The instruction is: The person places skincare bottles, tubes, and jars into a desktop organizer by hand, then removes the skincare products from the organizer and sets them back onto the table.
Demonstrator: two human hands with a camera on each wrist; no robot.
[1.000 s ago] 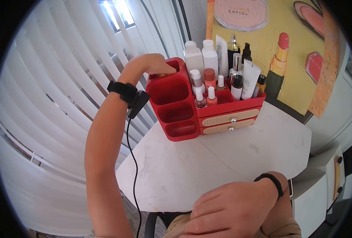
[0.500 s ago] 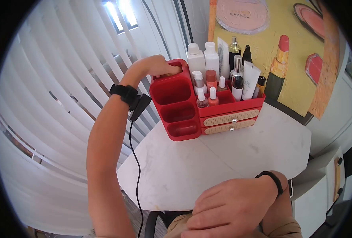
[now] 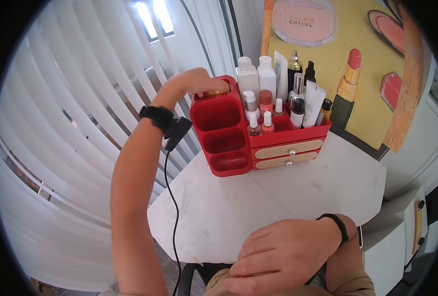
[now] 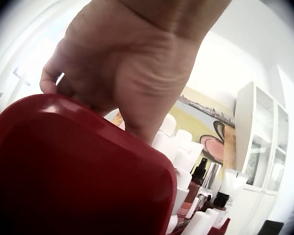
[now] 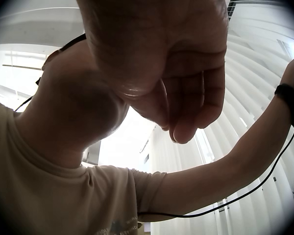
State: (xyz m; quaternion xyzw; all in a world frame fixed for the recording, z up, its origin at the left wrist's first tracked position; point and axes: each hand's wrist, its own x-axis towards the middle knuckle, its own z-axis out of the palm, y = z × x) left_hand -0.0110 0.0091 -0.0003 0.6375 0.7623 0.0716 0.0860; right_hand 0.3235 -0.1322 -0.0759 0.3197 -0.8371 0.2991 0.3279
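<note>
My left hand point(image 3: 197, 83) reaches over the rearmost compartment of a red makeup organizer point(image 3: 246, 153). Its fingers dip below the rim, and a golden-brown patch point(image 3: 219, 92) shows beneath them; I cannot tell whether they hold anything. In the left wrist view the palm point(image 4: 117, 63) hangs behind the organizer's red wall point(image 4: 78, 171), which hides most of the fingertips. Three open red compartments step down in front of that hand. My right hand point(image 3: 285, 251) rests low before my body, its fingers loosely bent and holding nothing, as the right wrist view also shows.
White bottles point(image 3: 247, 79), nail polish bottles point(image 3: 267, 123), tubes point(image 3: 314, 103) and sprays crowd the organizer's right side, above two woven-front drawers point(image 3: 288, 150). It stands on a white marbled table point(image 3: 268, 207). Blinds point(image 3: 80, 123) hang left; a painted canvas point(image 3: 372, 98) leans behind. A black cable point(image 3: 172, 207) trails from the left wrist.
The head view has shifted a little, so the organizer appears slightly lower and farther right. My left hand stays at the rear compartment, where more of the golden-brown patch shows. The right hand hardly moves.
</note>
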